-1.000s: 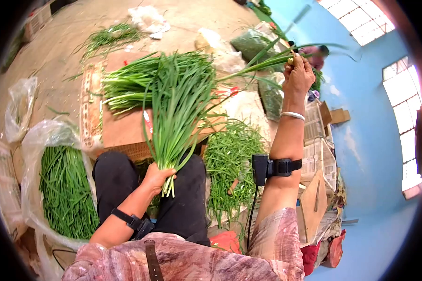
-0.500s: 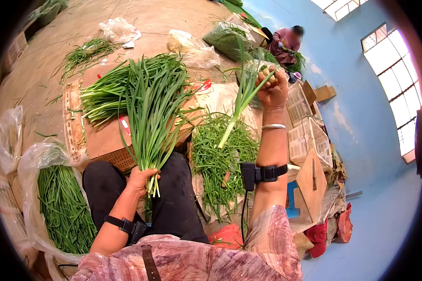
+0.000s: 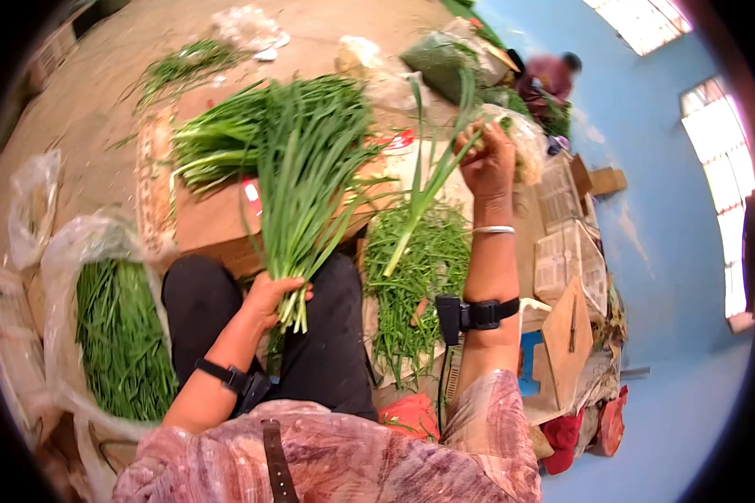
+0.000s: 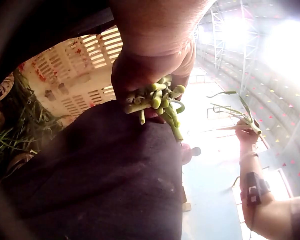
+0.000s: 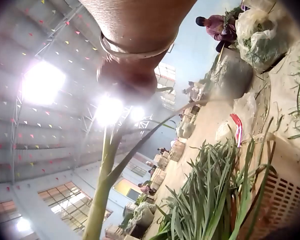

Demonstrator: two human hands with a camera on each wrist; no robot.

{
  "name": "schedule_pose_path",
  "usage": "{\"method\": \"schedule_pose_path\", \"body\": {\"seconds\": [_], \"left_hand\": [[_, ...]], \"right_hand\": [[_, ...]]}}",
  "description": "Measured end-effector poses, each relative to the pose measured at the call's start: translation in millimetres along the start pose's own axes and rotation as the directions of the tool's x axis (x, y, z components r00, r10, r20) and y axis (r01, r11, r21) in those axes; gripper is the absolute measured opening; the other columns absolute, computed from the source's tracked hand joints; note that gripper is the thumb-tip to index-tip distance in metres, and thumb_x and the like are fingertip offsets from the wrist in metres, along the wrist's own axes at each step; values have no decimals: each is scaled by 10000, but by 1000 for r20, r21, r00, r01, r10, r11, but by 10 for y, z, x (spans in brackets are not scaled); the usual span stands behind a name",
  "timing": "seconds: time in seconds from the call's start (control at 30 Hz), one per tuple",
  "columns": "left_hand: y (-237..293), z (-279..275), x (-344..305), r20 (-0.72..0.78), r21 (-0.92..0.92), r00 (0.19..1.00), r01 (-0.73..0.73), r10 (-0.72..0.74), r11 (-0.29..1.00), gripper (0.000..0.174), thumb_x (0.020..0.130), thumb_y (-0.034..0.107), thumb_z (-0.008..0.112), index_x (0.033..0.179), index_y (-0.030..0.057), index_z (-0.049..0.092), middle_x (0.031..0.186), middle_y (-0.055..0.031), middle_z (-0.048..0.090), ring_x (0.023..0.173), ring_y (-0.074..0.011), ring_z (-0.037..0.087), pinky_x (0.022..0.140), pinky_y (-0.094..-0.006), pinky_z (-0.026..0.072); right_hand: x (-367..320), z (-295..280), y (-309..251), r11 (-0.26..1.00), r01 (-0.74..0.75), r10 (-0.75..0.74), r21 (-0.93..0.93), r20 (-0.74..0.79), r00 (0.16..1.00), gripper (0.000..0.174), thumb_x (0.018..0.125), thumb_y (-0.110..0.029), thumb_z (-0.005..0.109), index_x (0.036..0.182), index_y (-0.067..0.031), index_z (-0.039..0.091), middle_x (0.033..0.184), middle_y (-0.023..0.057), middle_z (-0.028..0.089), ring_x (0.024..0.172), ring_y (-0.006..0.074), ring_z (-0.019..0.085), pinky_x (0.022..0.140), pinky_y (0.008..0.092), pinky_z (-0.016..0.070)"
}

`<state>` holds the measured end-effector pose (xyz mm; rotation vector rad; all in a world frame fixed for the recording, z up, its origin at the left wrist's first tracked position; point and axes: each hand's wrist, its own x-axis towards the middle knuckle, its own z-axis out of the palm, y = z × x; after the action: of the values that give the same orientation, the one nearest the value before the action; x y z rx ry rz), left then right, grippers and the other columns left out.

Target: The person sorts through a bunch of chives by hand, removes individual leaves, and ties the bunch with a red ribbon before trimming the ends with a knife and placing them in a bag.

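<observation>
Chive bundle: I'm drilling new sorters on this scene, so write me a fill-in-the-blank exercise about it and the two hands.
The left hand grips the chive bundle above the person's ___ trousers.
The right hand holds up just ___ stalk.
The wall on the person's right is painted ___.
Missing: black; one; blue.

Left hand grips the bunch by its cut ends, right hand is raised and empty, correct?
No. The right hand is raised but holds a stalk, as the head view shows. The left hand does grip the bunch by its cut ends.
</observation>
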<state>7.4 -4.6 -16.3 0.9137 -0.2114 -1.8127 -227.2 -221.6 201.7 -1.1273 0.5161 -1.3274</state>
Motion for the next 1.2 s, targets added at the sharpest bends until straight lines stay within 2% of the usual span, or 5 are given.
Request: {"method": "schedule_pose_path", "body": {"seconds": [0.53, 0.8, 0.87, 1.07, 1.2], "left_hand": [[-14, -117, 9, 354, -278, 932, 187, -80, 942, 480, 921, 357, 409, 1182, -39, 478, 1059, -260, 571, 925, -370, 604, 800, -462, 507], [56, 10, -76, 212, -151, 975, 97, -64, 984, 361, 803, 187, 662, 1068, -12, 518, 921, -198, 623, 771, -256, 650, 692, -352, 560], [65, 31, -75, 205, -159, 976, 111, -77, 981, 328, 790, 121, 667, 1051, -12, 522, 889, -189, 628, 730, -240, 653, 644, -329, 565], [112, 58, -134, 143, -142, 986, 102, -82, 984, 250, 818, 103, 622, 1023, -9, 533, 845, -163, 636, 676, -213, 647, 561, -300, 560], [123, 18, -130, 297, -252, 951, 165, -86, 954, 284, 864, 200, 579, 1052, -2, 513, 861, -136, 625, 678, -198, 637, 566, -322, 550]], "right_hand": [[-50, 984, 1396, 528, -269, 432, -806, -18, 902, 208, 858, -162, 562, 722, -7, 535, 600, 35, 536, 492, 142, 604, 372, 226, 403], [-203, 1061, 1844, 448, -318, 525, -835, -42, 850, 270, 823, -111, 551, 583, 4, 508, 512, 70, 548, 471, 172, 623, 382, 269, 457], [-260, 1077, 1897, 377, -345, 603, -860, -55, 796, 199, 840, -144, 571, 787, 48, 557, 640, 67, 581, 493, 149, 613, 381, 238, 443], [-590, 859, 1203, 656, -34, 72, -754, 17, 997, 214, 852, -136, 548, 901, 73, 551, 652, 98, 606, 642, 180, 648, 498, 242, 486], [-1327, 498, 841, 586, -607, 621, -537, -184, 762, 282, 888, -167, 525, 1017, 83, 536, 795, 145, 611, 665, 200, 642, 559, 266, 528]]}}
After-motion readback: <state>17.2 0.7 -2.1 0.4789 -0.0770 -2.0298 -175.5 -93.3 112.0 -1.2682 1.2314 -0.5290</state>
